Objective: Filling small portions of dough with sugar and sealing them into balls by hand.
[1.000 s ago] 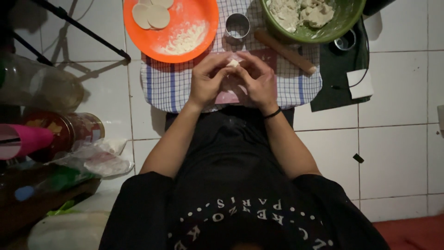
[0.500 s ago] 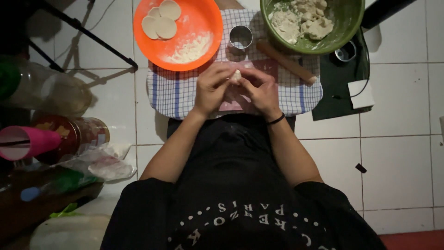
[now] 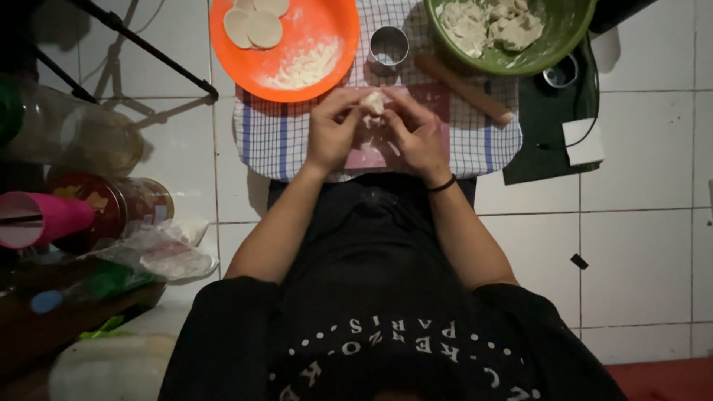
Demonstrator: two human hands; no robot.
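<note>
Pinching a small piece of white dough between the fingertips of both hands, we see the left hand and right hand have kept together at upper centre of the frame, over the checked cloth. Little has shifted since a second ago; the shaping goes on. Cut dough rounds lie on the orange plate at upper left, the green bowl at upper right.
</note>
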